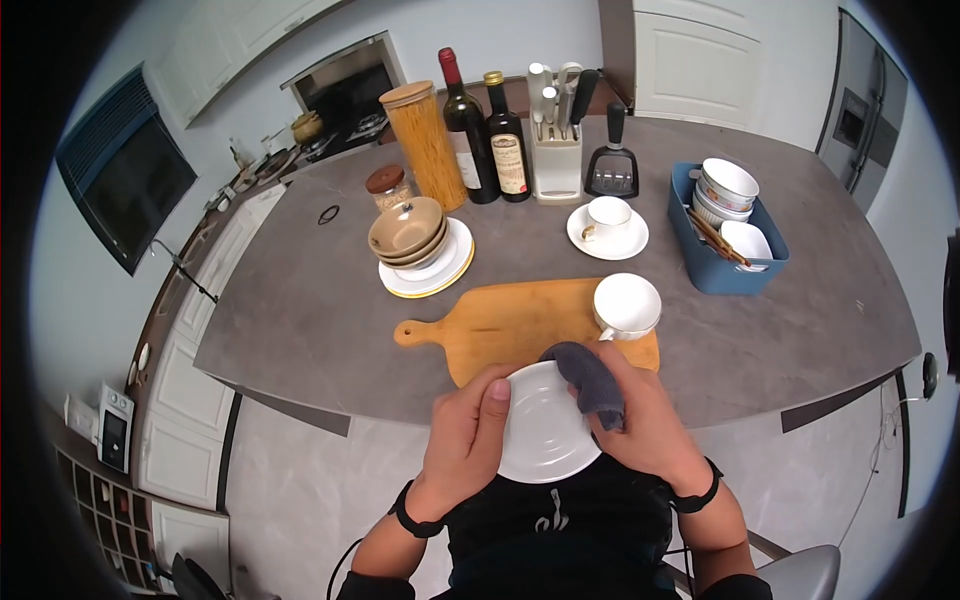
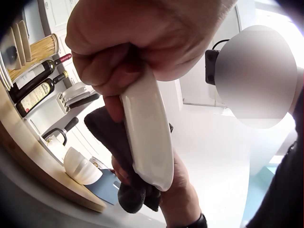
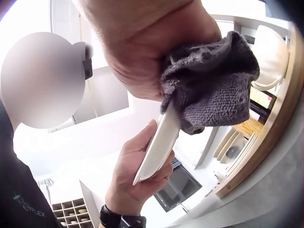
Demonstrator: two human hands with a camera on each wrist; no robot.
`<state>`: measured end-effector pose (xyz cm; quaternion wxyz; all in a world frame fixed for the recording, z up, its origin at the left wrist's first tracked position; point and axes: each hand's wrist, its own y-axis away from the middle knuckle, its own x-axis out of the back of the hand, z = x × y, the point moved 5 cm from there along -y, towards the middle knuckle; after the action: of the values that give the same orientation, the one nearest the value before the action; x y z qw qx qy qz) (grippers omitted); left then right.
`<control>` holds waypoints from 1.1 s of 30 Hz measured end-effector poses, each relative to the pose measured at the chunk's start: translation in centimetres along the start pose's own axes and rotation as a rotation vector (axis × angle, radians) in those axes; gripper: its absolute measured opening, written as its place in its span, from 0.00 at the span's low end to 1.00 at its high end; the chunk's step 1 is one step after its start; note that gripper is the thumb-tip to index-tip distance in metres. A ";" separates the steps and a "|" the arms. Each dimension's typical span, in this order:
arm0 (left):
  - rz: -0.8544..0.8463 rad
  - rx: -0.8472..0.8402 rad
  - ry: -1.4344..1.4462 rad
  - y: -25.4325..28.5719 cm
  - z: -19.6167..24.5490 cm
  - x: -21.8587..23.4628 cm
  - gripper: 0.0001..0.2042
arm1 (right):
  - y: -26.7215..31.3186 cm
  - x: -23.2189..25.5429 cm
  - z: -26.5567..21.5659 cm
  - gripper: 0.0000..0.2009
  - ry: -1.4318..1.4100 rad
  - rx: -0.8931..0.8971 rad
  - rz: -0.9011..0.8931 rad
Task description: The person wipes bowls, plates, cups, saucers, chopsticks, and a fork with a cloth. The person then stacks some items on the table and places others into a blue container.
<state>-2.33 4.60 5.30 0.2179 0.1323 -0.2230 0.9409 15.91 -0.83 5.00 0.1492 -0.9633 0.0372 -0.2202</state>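
In the head view a small white saucer (image 1: pixel 546 432) is held up in front of the body, near the table's front edge. My left hand (image 1: pixel 468 430) grips its left rim, thumb on the upper face and fingers beneath. My right hand (image 1: pixel 648 425) pinches a dark grey cloth (image 1: pixel 588 380) over the saucer's right rim. The right wrist view shows the bunched cloth (image 3: pixel 213 85) wrapping the rim of the saucer (image 3: pixel 160 147). Just beyond the hands, a white cup (image 1: pixel 627 305) stands on the right end of a wooden cutting board (image 1: pixel 520 320).
Brown bowls (image 1: pixel 405 230) sit stacked on white plates (image 1: pixel 460 262) at left. Behind stand a pasta jar (image 1: pixel 428 145), two bottles (image 1: pixel 508 150) and a knife block (image 1: pixel 557 165). A cup (image 1: pixel 608 215) rests on a saucer (image 1: pixel 632 242); at right a blue bin (image 1: pixel 725 280) holds bowls.
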 end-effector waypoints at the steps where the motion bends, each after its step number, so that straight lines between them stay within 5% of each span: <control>1: 0.012 0.006 -0.066 -0.1 0.1 -0.1 0.17 | 0.1 0.0 0.4 0.24 -0.002 -0.001 0.007; 4: 0.146 -0.024 -0.232 0.0 -1.0 -0.3 0.17 | 0.6 -0.9 1.4 0.25 -0.027 0.028 0.098; 6: 0.234 -0.002 -0.178 -1.2 -2.8 0.7 0.17 | 1.4 -1.6 1.2 0.23 -0.194 0.041 0.392; 8: 0.326 0.007 -0.119 -3.6 -4.1 1.2 0.16 | 2.3 -3.1 1.3 0.25 -0.307 0.020 0.231; 10: 0.428 0.079 0.448 -6.4 -5.5 1.6 0.15 | 2.5 -2.8 1.1 0.24 -0.347 -0.046 0.010; 11: 0.428 0.078 0.438 -7.4 -5.2 2.0 0.15 | 2.7 -2.2 1.5 0.24 -0.357 -0.042 0.010; 13: 0.267 0.283 0.386 -9.4 -5.5 1.8 0.17 | 3.6 1.0 3.0 0.24 -0.317 -0.001 0.245; 15: 0.240 0.329 0.430 -11.5 -6.0 1.5 0.18 | 4.8 4.7 6.3 0.23 -0.557 -0.151 0.565; 16: 0.195 0.378 0.435 -12.5 -6.9 1.1 0.18 | 5.0 6.8 7.8 0.23 -0.556 -0.085 0.709; 19: 0.143 0.432 0.452 -15.6 -10.8 0.1 0.18 | 5.8 11.9 12.3 0.23 -0.334 -0.114 1.032; 24: 0.109 0.562 0.394 -19.3 -15.4 -1.3 0.17 | 6.3 12.5 14.1 0.23 -0.330 -0.237 0.927; 33: 0.091 0.644 0.270 -21.1 -16.7 -2.3 0.16 | 6.3 12.2 13.3 0.19 -0.300 -0.243 0.877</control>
<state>7.06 28.74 -2.31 0.1505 0.0585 0.1107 0.9807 32.69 -4.90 -3.30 0.1180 -0.8882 0.4438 0.0109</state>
